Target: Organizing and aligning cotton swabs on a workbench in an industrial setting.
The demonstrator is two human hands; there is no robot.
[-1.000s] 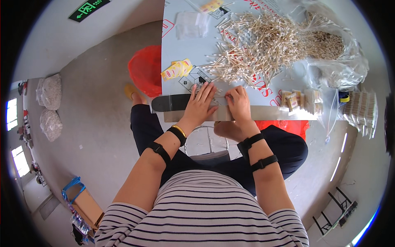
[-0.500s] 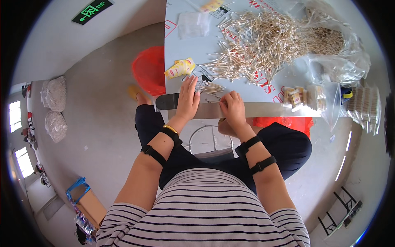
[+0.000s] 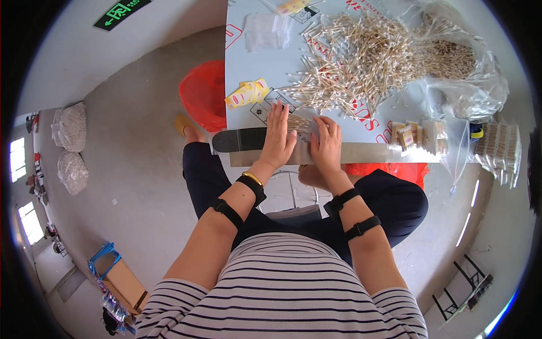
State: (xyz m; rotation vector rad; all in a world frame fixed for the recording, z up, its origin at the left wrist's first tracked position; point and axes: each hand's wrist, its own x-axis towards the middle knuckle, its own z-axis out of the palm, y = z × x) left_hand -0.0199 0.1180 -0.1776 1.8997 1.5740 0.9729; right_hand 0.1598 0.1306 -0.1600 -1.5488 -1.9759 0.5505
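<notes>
Near the front edge of the table (image 3: 361, 131), a small bunch of cotton swabs (image 3: 298, 123) lies between my two hands. My left hand (image 3: 278, 135) is at the bunch's left end, fingers stretched out and held flat. At its right end is my right hand (image 3: 326, 141), its fingers extended and slightly bent, with nothing visible gripped. Beyond them spreads a large loose heap of cotton swabs (image 3: 355, 62), running into a clear plastic bag (image 3: 483, 90) at the far right. Yellow printed cards (image 3: 247, 94) lie to the left, past a dark rounded strip (image 3: 240, 140).
Clear small bags (image 3: 266, 32) lie at the far left of the table. Filled swab packs (image 3: 405, 135) and stacked packs (image 3: 499, 150) sit at the right. A red bin (image 3: 202, 96) stands beside the table's left edge; red plastic (image 3: 389, 169) shows below its front edge.
My left hand has moved right, closer to my right hand, narrowing the gap around the swab bunch. My right hand's fingers have gone from a pinch to stretched forward.
</notes>
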